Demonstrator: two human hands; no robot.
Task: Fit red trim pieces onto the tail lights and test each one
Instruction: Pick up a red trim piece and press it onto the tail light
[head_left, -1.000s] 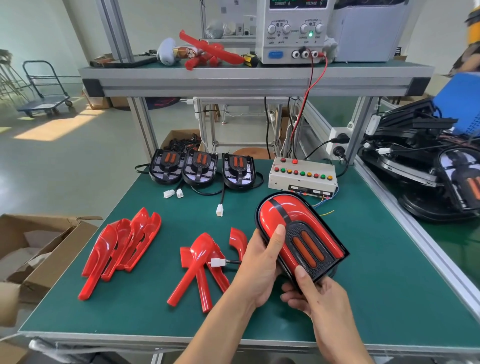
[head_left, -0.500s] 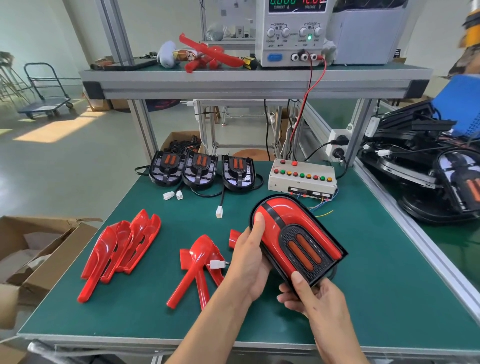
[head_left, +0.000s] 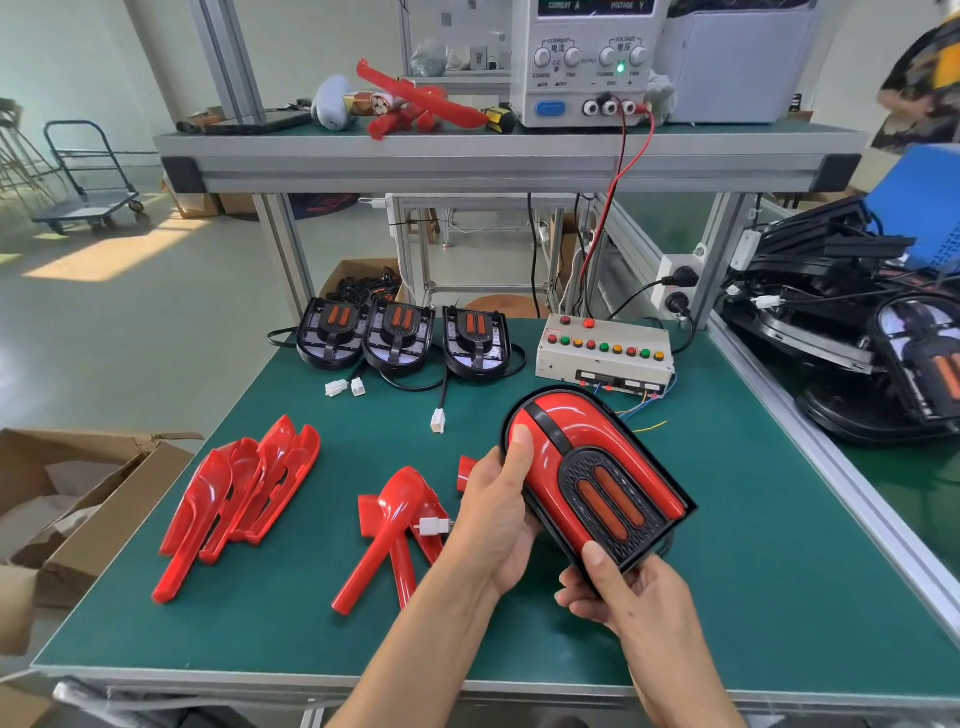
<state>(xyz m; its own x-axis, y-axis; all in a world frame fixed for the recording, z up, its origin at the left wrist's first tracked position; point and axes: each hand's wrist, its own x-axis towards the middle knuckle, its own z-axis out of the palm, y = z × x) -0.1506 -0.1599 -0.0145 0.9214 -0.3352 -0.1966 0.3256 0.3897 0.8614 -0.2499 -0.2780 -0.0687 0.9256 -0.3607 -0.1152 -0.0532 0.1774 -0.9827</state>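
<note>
A black tail light (head_left: 592, 467) with red trim fitted on it is held tilted above the green table (head_left: 779, 571). My left hand (head_left: 498, 514) grips its left side, thumb pressed on the red trim near the rounded top. My right hand (head_left: 618, 592) holds its lower end, thumb on the black rim. Its white connector (head_left: 430, 526) hangs left of my left hand. Loose red trim pieces lie in a stack (head_left: 244, 499) at the left and a smaller pile (head_left: 389, 535) beside my left wrist. Three bare tail lights (head_left: 400, 332) stand at the back.
A test box with coloured buttons (head_left: 605, 353) sits at the back right, wired to a power supply (head_left: 587, 62) on the shelf. An open cardboard box (head_left: 67, 509) stands left of the table. Black parts are piled on the right bench (head_left: 857, 332).
My left thumb has slid up the red trim toward the rounded top. The tail light has shifted slightly left and up in my hands.
</note>
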